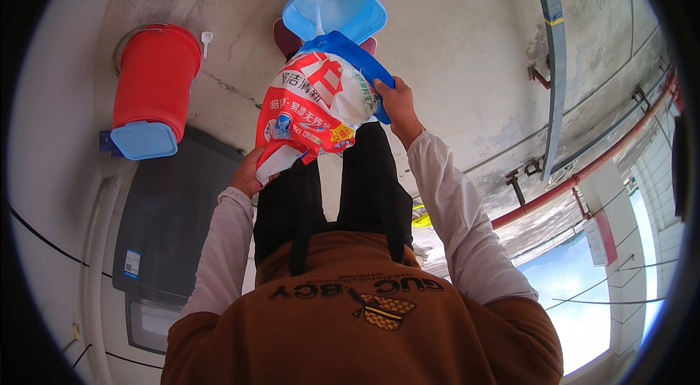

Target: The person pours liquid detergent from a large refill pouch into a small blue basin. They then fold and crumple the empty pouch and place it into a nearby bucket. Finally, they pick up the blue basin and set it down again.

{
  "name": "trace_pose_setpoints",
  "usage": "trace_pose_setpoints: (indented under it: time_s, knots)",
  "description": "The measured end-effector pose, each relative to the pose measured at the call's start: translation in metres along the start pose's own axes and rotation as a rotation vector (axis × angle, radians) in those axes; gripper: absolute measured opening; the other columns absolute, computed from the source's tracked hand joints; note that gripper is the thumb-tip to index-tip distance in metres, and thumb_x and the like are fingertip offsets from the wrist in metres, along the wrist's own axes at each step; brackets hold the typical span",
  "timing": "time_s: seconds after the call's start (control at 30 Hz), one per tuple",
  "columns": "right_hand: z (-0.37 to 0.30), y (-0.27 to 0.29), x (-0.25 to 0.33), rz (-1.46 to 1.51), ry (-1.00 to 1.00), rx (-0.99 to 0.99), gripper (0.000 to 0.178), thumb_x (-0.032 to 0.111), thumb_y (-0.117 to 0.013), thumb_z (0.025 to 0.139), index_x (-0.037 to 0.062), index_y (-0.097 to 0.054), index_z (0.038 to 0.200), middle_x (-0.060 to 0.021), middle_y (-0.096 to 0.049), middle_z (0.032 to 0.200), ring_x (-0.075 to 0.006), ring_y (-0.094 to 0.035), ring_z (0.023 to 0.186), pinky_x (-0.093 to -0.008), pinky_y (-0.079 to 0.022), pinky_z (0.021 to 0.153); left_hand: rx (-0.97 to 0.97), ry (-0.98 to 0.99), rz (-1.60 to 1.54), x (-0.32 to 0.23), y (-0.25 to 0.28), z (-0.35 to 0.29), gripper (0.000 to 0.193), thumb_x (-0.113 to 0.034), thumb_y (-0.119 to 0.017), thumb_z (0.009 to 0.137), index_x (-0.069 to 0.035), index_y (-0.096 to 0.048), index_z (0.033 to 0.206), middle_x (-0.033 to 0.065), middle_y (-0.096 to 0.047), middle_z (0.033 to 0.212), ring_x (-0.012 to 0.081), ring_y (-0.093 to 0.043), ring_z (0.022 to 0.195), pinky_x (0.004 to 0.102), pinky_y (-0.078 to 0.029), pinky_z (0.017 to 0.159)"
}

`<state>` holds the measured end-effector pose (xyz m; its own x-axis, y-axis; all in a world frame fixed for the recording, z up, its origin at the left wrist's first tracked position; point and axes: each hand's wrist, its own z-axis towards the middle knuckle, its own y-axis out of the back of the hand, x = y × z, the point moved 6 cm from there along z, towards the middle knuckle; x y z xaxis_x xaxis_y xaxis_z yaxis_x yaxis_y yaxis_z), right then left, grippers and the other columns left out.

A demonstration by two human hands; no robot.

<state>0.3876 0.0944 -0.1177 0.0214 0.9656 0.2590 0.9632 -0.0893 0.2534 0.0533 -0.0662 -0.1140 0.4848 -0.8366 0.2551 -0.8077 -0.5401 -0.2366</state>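
Note:
A red, white and blue plastic bag of washing powder (pixel 310 104) is held in front of my legs, tilted with its blue top end toward a light blue tub (pixel 364 19). White powder (pixel 319 19) runs from the bag into the tub, which stands on the floor by my shoes. My left hand (pixel 251 175) grips a lower corner of the bag, its fingers closed on the plastic. At the right of the blue top, my right hand (pixel 398 104) pinches the bag's edge with the thumb on the near side. The bag's mouth itself is hidden from view.
To the left stands a red bucket (pixel 154 71) with a light blue lid or tray (pixel 146 141) beside it. A white scoop (pixel 207 44) lies near the bucket. A dark grey appliance (pixel 175 203) is at lower left. On the right run a grey bar (pixel 555 57) and a red pipe (pixel 543 206).

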Motion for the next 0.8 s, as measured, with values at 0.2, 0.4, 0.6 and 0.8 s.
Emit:
trace_pose_setpoints:
  time_s: [0.2, 0.4, 0.6, 0.8]
  knots:
    - [0.003, 0.002, -0.004, 0.042, -0.011, -0.025, 0.035, 0.025, -0.053, 0.089, -0.0052, -0.056, 0.106, -0.0123, -0.063, 0.092, -0.0178, -0.059, 0.08, -0.0307, -0.047, 0.072, -0.077, -0.017, -0.004, -0.006, -0.016, -0.009, 0.032, -0.037, -0.055, 0.087, -0.01, -0.059, 0.105, 0.0042, -0.066, 0.086, 0.0149, -0.064, 0.068, 0.028, -0.052, 0.051]
    - [0.003, 0.001, -0.004, 0.025, -0.013, -0.027, 0.034, 0.024, -0.054, 0.089, -0.0053, -0.056, 0.106, -0.0124, -0.063, 0.092, -0.018, -0.059, 0.08, -0.0308, -0.047, 0.072, -0.042, -0.013, 0.004, -0.005, -0.012, -0.007, 0.034, -0.037, -0.054, 0.087, -0.011, -0.058, 0.107, 0.0047, -0.066, 0.089, 0.0158, -0.064, 0.07, 0.0288, -0.052, 0.052]
    - [0.003, 0.002, -0.005, 0.007, -0.006, -0.033, 0.034, 0.024, -0.054, 0.089, -0.0052, -0.056, 0.105, -0.0127, -0.063, 0.091, -0.0183, -0.06, 0.08, -0.031, -0.047, 0.072, -0.02, 0.002, 0.006, -0.002, -0.004, -0.001, 0.035, -0.037, -0.053, 0.088, -0.011, -0.055, 0.111, 0.006, -0.066, 0.093, 0.0172, -0.065, 0.073, 0.0297, -0.051, 0.053]
    - [0.006, 0.003, -0.007, -0.02, 0.023, -0.054, 0.033, 0.023, -0.055, 0.088, -0.0053, -0.057, 0.104, -0.013, -0.063, 0.09, -0.0178, -0.059, 0.078, -0.0308, -0.047, 0.071, -0.041, 0.012, 0.011, -0.002, -0.004, -0.001, 0.034, -0.037, -0.054, 0.087, -0.013, -0.055, 0.111, 0.0054, -0.066, 0.095, 0.0171, -0.065, 0.076, 0.0302, -0.052, 0.055]
